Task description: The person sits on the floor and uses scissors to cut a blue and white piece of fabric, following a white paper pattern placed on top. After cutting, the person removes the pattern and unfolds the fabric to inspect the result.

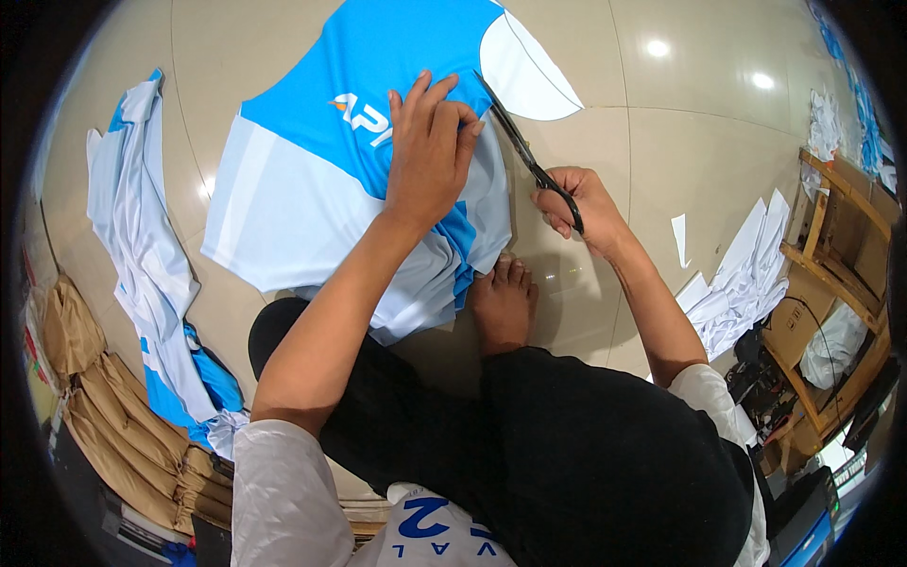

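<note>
Printed blue and pale-blue fabric (283, 189) lies on the floor, partly bunched near my bare foot (503, 307). My left hand (422, 161) rests on it beside a printed logo, fingers apart and slightly bent. My right hand (578, 210) grips black scissors (510, 128), whose blades reach the fabric's blue edge beside a white, curved piece (524, 66) at the top.
Crumpled blue-and-white fabric (137, 217) lies at left, above brown bundled material (113, 425). At right are white cloth scraps (737, 274), a wooden frame (812, 248) with cardboard (794, 326), and a white plastic bag (831, 350). My black-clad legs (605, 454) fill the lower middle.
</note>
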{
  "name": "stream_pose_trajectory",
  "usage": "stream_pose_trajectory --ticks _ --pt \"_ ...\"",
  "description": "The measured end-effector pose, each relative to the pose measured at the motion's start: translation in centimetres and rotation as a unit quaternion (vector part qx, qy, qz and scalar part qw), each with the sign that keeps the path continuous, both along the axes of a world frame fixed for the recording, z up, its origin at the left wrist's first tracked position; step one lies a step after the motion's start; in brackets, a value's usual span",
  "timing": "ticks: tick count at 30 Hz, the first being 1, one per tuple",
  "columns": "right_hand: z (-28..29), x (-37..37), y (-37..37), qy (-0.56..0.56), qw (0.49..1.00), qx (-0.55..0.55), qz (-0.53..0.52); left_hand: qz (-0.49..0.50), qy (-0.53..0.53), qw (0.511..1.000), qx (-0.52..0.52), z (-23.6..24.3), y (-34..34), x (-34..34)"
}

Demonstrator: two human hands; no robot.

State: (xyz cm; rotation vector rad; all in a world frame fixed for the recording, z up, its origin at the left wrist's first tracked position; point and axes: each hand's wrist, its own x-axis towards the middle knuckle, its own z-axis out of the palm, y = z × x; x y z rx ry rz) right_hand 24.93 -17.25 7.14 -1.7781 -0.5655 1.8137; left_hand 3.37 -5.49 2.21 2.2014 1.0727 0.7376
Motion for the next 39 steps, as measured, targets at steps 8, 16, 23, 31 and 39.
stream_pose_trajectory --ticks 8,16,23,31,39 --pt "0.0 -0.1 0.0 -0.001 1.0 -0.003 -0.003 -0.004 -0.005 1.0 -0.017 0.2 0.0 -0.1" --pt "0.4 -0.9 0.0 0.01 1.0 -0.009 -0.017 -0.008 -0.006 1.0 -0.019 0.3 0.0 -0.2" --pt "0.4 -0.8 0.3 0.004 1.0 0.009 -0.02 -0.009 -0.006 1.0 -0.014 0.3 -0.1 -0.1" --pt "0.2 -1.1 0.6 -0.01 1.0 0.004 -0.019 -0.008 -0.005 1.0 -0.018 0.2 -0.1 -0.2" --pt "0.4 -1.2 0.7 -0.011 1.0 0.001 -0.026 -0.008 -0.001 1.0 -0.004 0.0 -0.1 -0.2"
